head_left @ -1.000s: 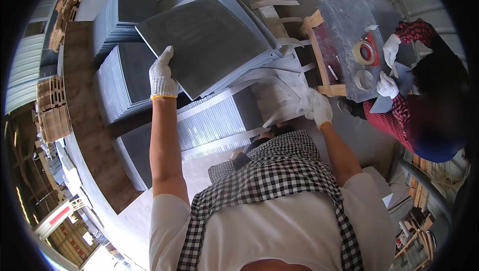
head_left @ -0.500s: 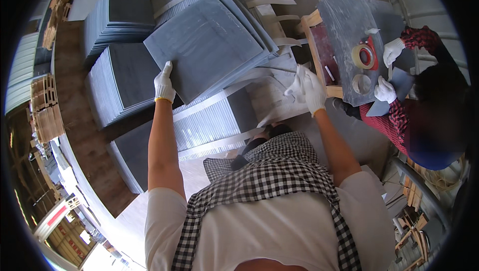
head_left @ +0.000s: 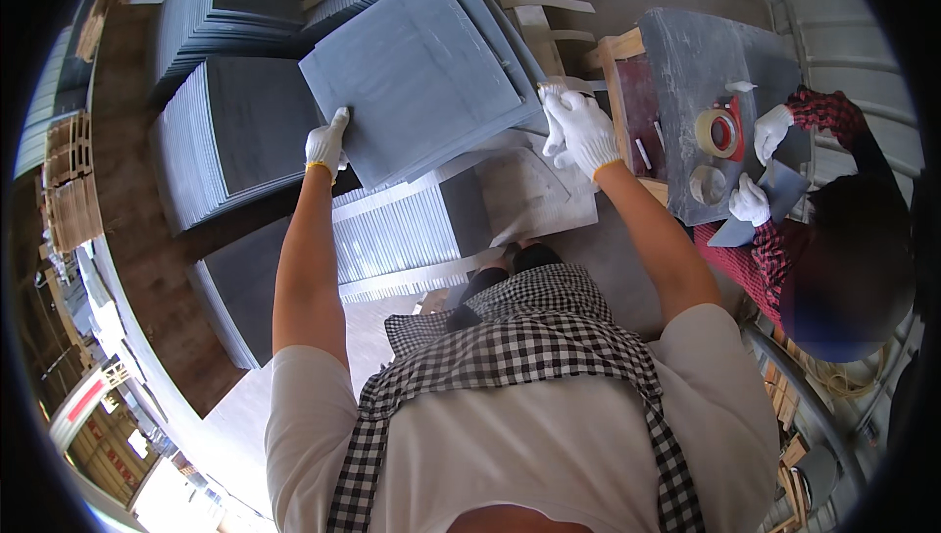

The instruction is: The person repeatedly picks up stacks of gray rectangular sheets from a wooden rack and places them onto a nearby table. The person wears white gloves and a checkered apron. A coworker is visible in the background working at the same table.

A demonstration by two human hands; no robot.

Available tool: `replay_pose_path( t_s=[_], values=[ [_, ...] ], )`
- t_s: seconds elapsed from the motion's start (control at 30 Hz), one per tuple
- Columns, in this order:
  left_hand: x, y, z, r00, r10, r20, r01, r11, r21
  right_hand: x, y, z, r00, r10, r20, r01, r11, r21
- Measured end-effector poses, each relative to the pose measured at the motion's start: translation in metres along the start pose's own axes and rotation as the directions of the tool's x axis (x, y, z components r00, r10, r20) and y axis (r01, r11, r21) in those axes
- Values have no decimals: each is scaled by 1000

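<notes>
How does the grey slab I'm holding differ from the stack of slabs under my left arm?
The held grey slab is a single sheet, tilted, gripped at its edges by the left hand and right hand. The stack of slabs is many sheets lying flat, touched by neither hand, and its top face looks darker. Both are grey and square.

We see our own body from above. We wear a white short-sleeved T-shirt, its sleeves ending above the elbows and leaving the forearms bare. Over it lies a black-and-white checked apron, with two checked straps running up over the shoulders and meeting a wider checked bib lower down the front. Our left hand (head_left: 326, 144) is covered by a white knitted work glove with a thin yellow band at the cuff. Our right hand (head_left: 580, 129) wears a matching white knitted glove, its cuff edged the same way.
</notes>
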State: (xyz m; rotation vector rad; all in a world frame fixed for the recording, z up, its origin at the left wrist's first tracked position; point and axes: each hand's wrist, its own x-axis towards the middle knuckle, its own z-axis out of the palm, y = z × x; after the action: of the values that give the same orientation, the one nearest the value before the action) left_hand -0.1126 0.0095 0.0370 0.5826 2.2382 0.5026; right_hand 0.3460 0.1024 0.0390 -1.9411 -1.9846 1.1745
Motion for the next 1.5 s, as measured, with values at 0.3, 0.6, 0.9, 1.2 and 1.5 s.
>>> replay_pose_path(
  t_s=[0.3,0.6,0.9,1.2,1.5],
  values=[
    [6,-3,2,1000,5,-11,-4,998,57,-48,28,-39,932,361,36,-362,918,161],
    [10,-12,3,995,98,-22,-92,976,196,23,1,-26,827,-300,-475,368,928,54],
    [14,-13,14,992,112,-53,-109,992,61,-16,-176,128,555,-815,-167,757,578,-305],
    [0,-10,23,992,55,-109,-45,994,97,-20,-106,88,751,-577,-323,366,770,-523],
    [-4,-8,23,984,137,-118,-127,988,87,173,-210,98,659,-631,-409,330,731,-597]
  ],
)
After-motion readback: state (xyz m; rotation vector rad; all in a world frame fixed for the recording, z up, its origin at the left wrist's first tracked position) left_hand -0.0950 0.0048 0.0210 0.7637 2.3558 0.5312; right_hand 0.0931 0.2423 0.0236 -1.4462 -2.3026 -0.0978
